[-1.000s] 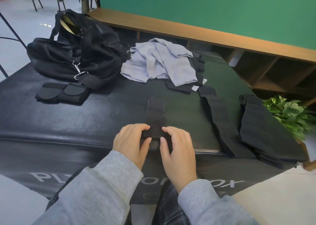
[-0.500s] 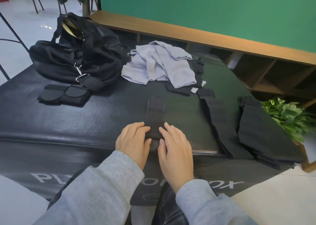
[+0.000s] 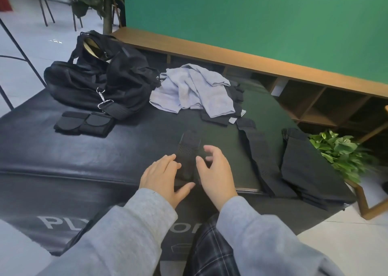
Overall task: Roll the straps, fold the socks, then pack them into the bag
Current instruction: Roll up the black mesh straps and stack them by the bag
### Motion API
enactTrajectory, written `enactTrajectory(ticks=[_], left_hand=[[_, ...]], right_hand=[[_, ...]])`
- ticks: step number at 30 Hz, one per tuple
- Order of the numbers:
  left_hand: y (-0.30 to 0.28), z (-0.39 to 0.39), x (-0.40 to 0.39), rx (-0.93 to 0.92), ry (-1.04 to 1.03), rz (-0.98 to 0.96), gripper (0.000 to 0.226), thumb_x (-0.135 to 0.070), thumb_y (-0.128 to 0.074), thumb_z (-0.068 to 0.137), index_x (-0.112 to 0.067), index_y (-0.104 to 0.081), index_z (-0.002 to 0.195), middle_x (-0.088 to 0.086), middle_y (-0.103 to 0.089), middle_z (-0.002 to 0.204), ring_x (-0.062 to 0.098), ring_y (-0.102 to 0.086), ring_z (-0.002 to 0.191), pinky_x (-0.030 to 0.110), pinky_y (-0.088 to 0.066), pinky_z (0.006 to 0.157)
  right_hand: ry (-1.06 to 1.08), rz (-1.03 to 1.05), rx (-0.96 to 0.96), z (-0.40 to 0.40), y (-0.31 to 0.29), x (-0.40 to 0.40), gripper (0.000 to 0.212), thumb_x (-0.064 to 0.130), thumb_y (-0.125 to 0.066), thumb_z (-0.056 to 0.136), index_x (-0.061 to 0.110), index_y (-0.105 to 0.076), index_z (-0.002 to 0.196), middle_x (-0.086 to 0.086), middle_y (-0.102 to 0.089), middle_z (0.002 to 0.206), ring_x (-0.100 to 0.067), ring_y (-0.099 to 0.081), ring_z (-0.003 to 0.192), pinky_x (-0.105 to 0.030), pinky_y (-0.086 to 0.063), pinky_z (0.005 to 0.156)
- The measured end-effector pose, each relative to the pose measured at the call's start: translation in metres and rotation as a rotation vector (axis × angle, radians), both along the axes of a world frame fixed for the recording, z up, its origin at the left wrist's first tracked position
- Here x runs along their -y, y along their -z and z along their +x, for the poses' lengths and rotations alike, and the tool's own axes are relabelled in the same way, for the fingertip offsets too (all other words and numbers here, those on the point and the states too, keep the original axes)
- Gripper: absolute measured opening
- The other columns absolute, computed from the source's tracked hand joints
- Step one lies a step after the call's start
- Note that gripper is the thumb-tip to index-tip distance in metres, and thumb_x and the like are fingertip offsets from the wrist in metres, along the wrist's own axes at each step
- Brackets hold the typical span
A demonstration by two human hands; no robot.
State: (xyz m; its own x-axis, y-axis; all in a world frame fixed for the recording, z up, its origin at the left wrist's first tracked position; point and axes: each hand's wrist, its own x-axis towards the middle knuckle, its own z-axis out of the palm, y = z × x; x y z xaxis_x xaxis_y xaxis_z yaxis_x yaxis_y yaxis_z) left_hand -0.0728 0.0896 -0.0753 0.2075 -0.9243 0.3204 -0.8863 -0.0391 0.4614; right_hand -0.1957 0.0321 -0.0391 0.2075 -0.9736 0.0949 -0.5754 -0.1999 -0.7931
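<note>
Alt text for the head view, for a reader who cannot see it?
Two hands, left hand and right hand, flank a short black strap on a black padded table. Behind lie a black bag and grey cloth.

light: even, soft indoor | glare: sheen on black mat | blur: right-hand fingers | edges: wide-angle bowing

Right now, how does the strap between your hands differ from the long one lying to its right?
The strap between the hands is partly rolled, so little of it lies flat; the long strap lies fully stretched out. The first sits between the left hand and right hand; the long one lies untouched, its near end hanging over the mat's edge. Both are black and perforated.
</note>
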Motion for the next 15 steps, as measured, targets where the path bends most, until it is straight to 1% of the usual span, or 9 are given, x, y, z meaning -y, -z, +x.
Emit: enactTrajectory(ticks=[1, 2, 3, 4, 6, 8, 10, 12, 15], left_hand=[[0.001, 0.001, 0.001, 0.009, -0.001, -0.023, 0.047, -0.043, -0.081, 0.064, -0.013, -0.067, 0.097, 0.004, -0.061, 0.12, 0.026, -0.058, 0.114, 0.041, -0.046, 0.091], [0.002, 0.002, 0.001, -0.001, -0.013, -0.051, 0.045, -0.041, -0.086, 0.056, -0.012, -0.067, 0.084, 0.007, -0.066, 0.103, 0.029, -0.065, 0.095, 0.04, -0.052, 0.076], [0.002, 0.003, 0.0, -0.005, -0.031, -0.09, 0.043, -0.04, -0.088, 0.052, -0.012, -0.066, 0.077, 0.006, -0.065, 0.091, 0.028, -0.066, 0.08, 0.038, -0.052, 0.066], [0.002, 0.003, -0.002, -0.002, -0.041, -0.111, 0.042, -0.041, -0.086, 0.053, -0.012, -0.065, 0.074, 0.005, -0.062, 0.085, 0.027, -0.063, 0.073, 0.038, -0.052, 0.063], [0.002, 0.004, -0.004, 0.017, -0.079, -0.149, 0.037, -0.04, -0.084, 0.054, -0.013, -0.067, 0.074, 0.004, -0.061, 0.081, 0.026, -0.063, 0.071, 0.048, -0.052, 0.074], [0.005, 0.005, -0.004, 0.054, -0.119, -0.176, 0.039, -0.034, -0.09, 0.047, -0.014, -0.07, 0.074, 0.005, -0.063, 0.08, 0.028, -0.064, 0.073, 0.056, -0.047, 0.083], [0.005, 0.005, -0.004, 0.057, -0.123, -0.172, 0.04, -0.032, -0.091, 0.045, -0.015, -0.071, 0.075, 0.005, -0.063, 0.08, 0.029, -0.065, 0.075, 0.056, -0.045, 0.085], [0.007, 0.006, -0.004, 0.052, -0.135, -0.168, 0.038, -0.036, -0.089, 0.049, -0.017, -0.071, 0.077, 0.004, -0.063, 0.08, 0.028, -0.064, 0.076, 0.054, -0.045, 0.086], [0.008, 0.007, -0.005, 0.057, -0.162, -0.167, 0.033, -0.043, -0.081, 0.056, -0.02, -0.071, 0.079, 0.001, -0.062, 0.08, 0.026, -0.063, 0.078, 0.052, -0.044, 0.089]], right_hand=[[0.012, 0.054, 0.054, 0.003, -0.003, 0.004, 0.042, 0.023, -0.054, 0.094, 0.019, -0.042, 0.134, 0.008, -0.049, 0.125, -0.004, -0.046, 0.112, -0.015, -0.031, 0.09], [0.019, 0.095, 0.111, 0.006, -0.006, 0.007, 0.047, 0.023, -0.055, 0.094, 0.017, -0.038, 0.138, 0.006, -0.05, 0.129, -0.006, -0.047, 0.115, -0.016, -0.032, 0.091], [0.027, 0.123, 0.163, 0.009, -0.008, 0.01, 0.051, 0.021, -0.055, 0.094, 0.015, -0.035, 0.139, 0.005, -0.052, 0.13, -0.007, -0.049, 0.116, -0.017, -0.033, 0.092], [0.037, 0.137, 0.202, 0.011, -0.009, 0.013, 0.052, 0.02, -0.056, 0.093, 0.014, -0.034, 0.14, 0.004, -0.054, 0.128, -0.007, -0.05, 0.115, -0.016, -0.035, 0.091], [0.067, 0.138, 0.256, 0.013, -0.011, 0.015, 0.05, 0.018, -0.058, 0.092, 0.014, -0.036, 0.137, 0.005, -0.059, 0.117, -0.004, -0.054, 0.103, -0.008, -0.038, 0.081], [0.085, 0.117, 0.281, 0.012, -0.013, 0.016, 0.043, 0.017, -0.06, 0.091, 0.018, -0.041, 0.13, 0.012, -0.058, 0.101, 0.002, -0.054, 0.09, -0.002, -0.04, 0.068], [0.07, 0.082, 0.287, 0.011, -0.013, 0.014, 0.032, 0.016, -0.06, 0.091, 0.023, -0.047, 0.12, 0.017, -0.056, 0.093, 0.005, -0.054, 0.085, -0.001, -0.042, 0.069], [0.042, 0.008, 0.258, 0.011, -0.014, 0.011, 0.021, 0.015, -0.058, 0.092, 0.025, -0.054, 0.109, 0.018, -0.058, 0.092, 0.004, -0.056, 0.087, -0.004, -0.044, 0.076], [-0.008, -0.069, 0.207, 0.013, -0.015, 0.006, 0.015, 0.014, -0.058, 0.091, 0.027, -0.059, 0.099, 0.02, -0.06, 0.09, 0.006, -0.057, 0.087, 0.0, -0.04, 0.074]])
